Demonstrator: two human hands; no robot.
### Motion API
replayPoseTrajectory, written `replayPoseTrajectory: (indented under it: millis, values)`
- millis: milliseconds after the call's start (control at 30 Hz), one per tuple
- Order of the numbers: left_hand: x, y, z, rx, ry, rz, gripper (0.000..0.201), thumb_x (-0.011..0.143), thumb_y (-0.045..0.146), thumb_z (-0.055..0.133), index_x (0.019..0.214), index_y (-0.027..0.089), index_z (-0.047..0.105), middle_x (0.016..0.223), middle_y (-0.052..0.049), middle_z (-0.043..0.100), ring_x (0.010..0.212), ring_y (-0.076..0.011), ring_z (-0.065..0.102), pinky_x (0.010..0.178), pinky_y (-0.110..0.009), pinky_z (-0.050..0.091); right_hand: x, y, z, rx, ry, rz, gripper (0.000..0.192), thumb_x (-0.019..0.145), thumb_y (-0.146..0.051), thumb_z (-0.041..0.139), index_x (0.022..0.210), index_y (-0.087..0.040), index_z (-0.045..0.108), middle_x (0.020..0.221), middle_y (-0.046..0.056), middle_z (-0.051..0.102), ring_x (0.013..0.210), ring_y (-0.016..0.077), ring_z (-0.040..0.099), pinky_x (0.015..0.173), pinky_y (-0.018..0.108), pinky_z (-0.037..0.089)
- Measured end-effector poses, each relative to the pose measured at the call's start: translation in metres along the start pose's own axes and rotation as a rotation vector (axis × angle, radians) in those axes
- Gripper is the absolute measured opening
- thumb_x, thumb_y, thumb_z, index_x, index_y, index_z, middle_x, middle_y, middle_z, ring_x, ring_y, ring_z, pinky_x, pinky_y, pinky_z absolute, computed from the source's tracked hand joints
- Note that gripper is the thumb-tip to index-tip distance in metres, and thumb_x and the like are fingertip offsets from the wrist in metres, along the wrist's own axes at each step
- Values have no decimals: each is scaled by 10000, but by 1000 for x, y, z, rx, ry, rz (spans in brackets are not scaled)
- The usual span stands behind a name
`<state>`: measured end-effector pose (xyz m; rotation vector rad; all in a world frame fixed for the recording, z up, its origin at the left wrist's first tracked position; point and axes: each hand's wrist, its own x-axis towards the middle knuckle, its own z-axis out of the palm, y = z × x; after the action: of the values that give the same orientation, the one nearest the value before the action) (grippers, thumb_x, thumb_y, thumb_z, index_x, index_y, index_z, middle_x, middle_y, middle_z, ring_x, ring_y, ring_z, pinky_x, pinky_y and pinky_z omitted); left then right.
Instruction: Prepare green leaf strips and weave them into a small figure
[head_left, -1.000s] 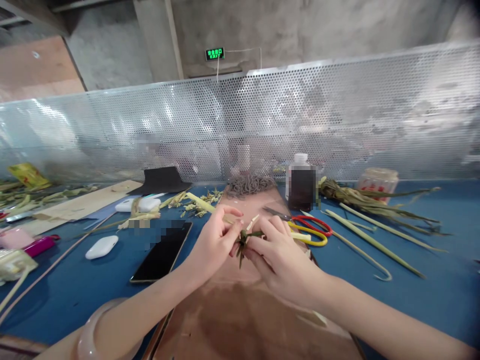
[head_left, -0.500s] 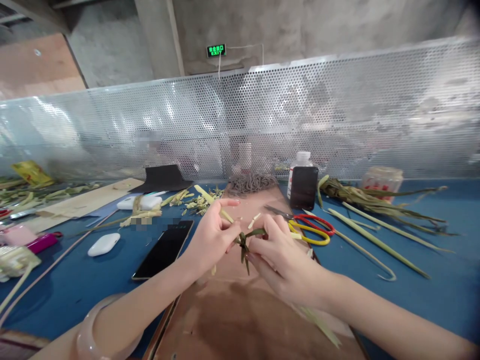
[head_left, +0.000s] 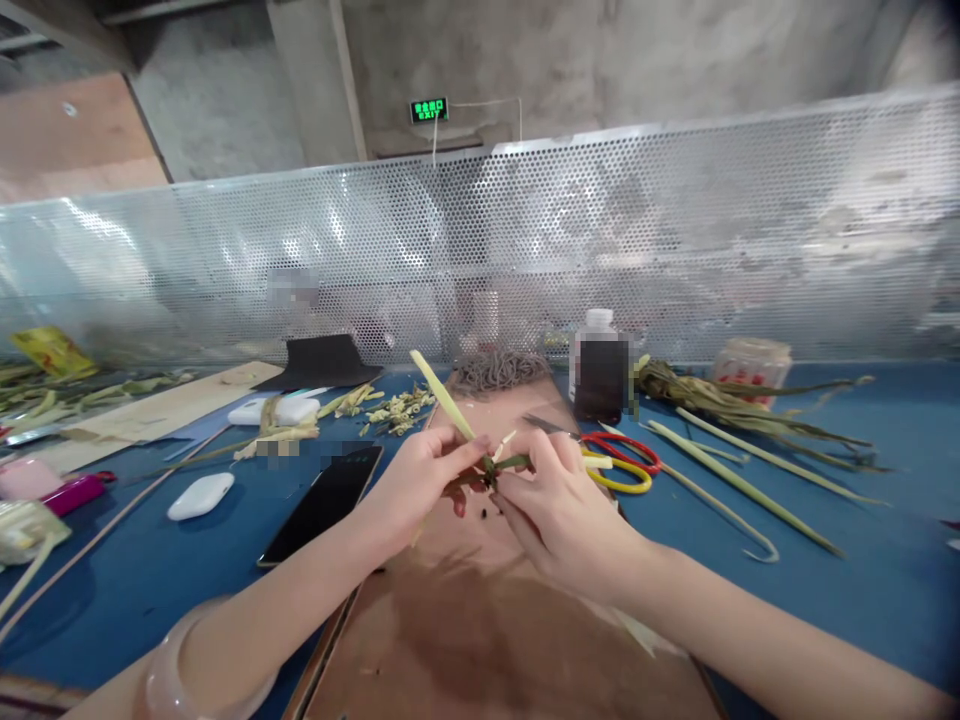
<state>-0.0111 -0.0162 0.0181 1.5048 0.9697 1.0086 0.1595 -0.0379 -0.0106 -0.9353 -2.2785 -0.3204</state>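
My left hand (head_left: 431, 475) is closed, thumb and fingers pinching a knotted piece of green leaf strips (head_left: 491, 468). A pale yellow-green strip (head_left: 441, 393) sticks up and away from behind that hand. My right hand (head_left: 559, 500) also pinches the knotted piece from the other side, and a dark green strip end runs into its fingers. Both hands are held above a brown wooden board (head_left: 442, 650). Part of the knot is hidden by the fingers. Just beyond my right hand lie scissors (head_left: 626, 462) with red and yellow handles.
A dark bottle (head_left: 600, 375) stands behind the scissors. Long leaf strips (head_left: 742, 485) and a clear jar (head_left: 752, 365) are at right. A phone (head_left: 322, 505), a white earbud case (head_left: 201, 496) and leaf scraps (head_left: 397, 408) lie at left. Grey cord (head_left: 501, 370) is piled on the board's far end.
My left fingers have curled down over the knotted piece, and the pale strip now stands up more plainly. The dangling leaf ends no longer show. The view has shifted slightly.
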Motion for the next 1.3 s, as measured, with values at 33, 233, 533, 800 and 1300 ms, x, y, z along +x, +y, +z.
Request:
replayPoseTrajectory:
  millis: [33,233,533,800,1300]
  values:
    - [0,-1,0,22,13,18,260,783,372,632,803,117,588,701,-27,604,573,-100,571,424,-169,449,0,0,0,2,-18,0,200,873,-184,411,795,-167,594,948,119,452,844,239,376,741,404,349]
    - [1,-6,-1,71,-29,4,292,823,450,556,829,163,509,626,18,561,515,-118,580,322,-154,389,-1,-1,3,25,-105,-45,198,882,-183,399,840,-180,593,986,122,473,904,260,402,760,433,359]
    - [2,-7,-1,21,-2,-29,222,875,398,495,871,183,440,624,17,588,512,-132,612,379,-188,440,-1,4,9,83,16,-11,184,828,-77,471,794,-190,613,1144,115,419,1027,289,367,835,466,387]
    - [-1,3,0,-11,1,-60,160,902,329,453,858,179,419,624,1,600,502,-144,635,332,-146,359,-1,1,6,51,108,14,182,856,-156,509,754,-203,651,1227,121,364,1085,322,336,873,536,373]
    - [1,1,-1,-28,36,75,113,903,301,459,921,190,442,623,17,629,528,-144,649,583,-317,576,-1,7,6,29,63,17,131,867,-157,495,841,-190,620,1248,96,395,1059,283,365,882,470,391]
